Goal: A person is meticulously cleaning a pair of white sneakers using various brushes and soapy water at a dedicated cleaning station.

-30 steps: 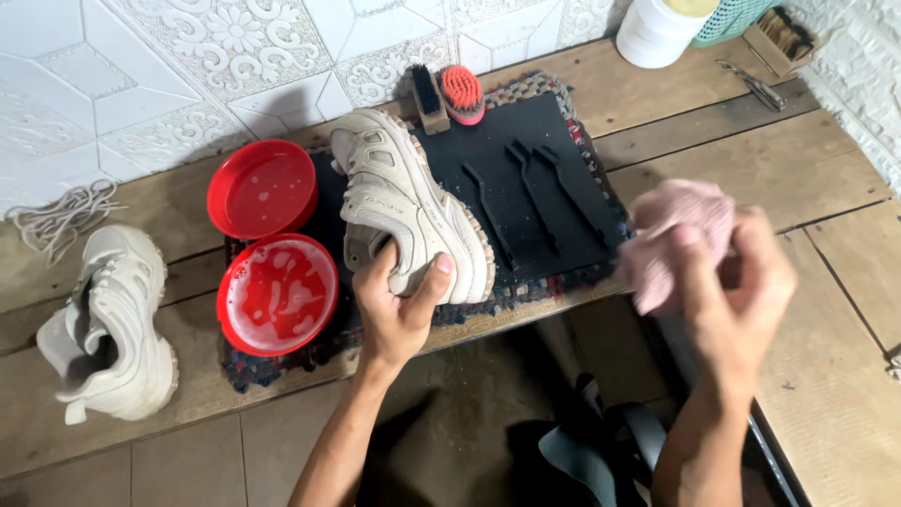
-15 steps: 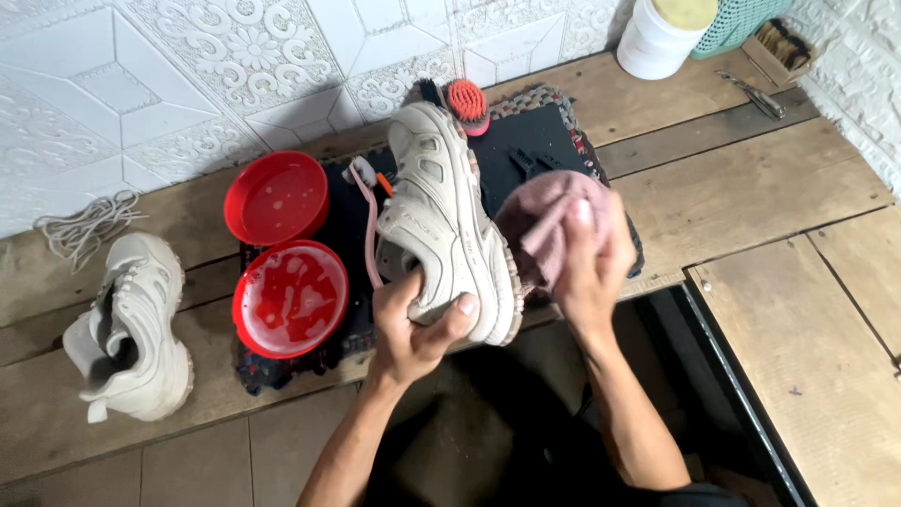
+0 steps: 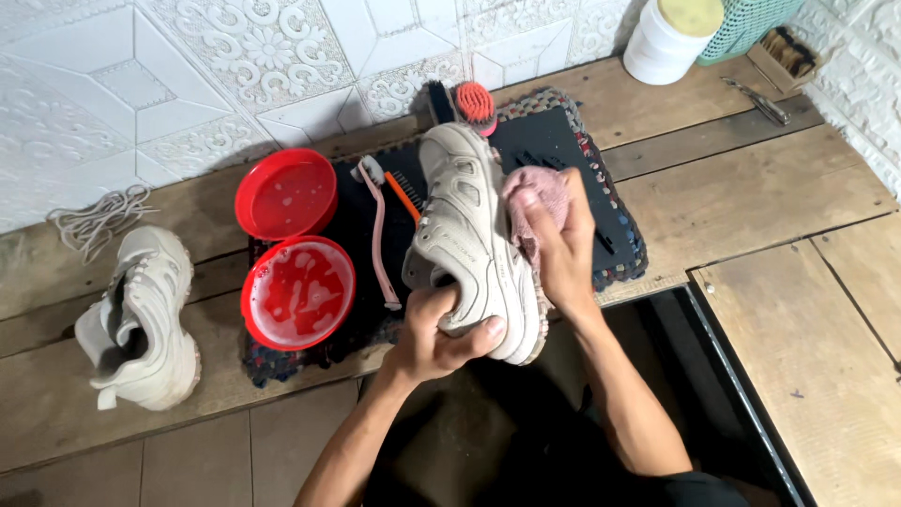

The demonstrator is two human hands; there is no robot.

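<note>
My left hand [image 3: 439, 330] grips the heel of a cream sneaker [image 3: 469, 225] and holds it lifted over the black mat [image 3: 554, 141]. My right hand [image 3: 560, 246] presses a pink cloth [image 3: 535, 188] against the shoe's right side. A pink toothbrush [image 3: 378, 235] and an orange-handled brush [image 3: 404, 195] lie on the mat just left of the shoe. Two red bowls sit further left: one with soapy water [image 3: 298, 291] and an empty one [image 3: 285, 193] behind it.
The second cream sneaker [image 3: 141, 314] lies on the wooden planks at left, with white laces [image 3: 94, 218] behind it. A red-topped brush [image 3: 475, 99] rests at the mat's back edge. A white jar [image 3: 668, 39], a green basket [image 3: 746, 28] and a wooden brush [image 3: 786, 58] stand at back right.
My right hand brought the pink cloth from the right onto the shoe's side. My left hand turned the sneaker more upright and lifted its heel toward me.
</note>
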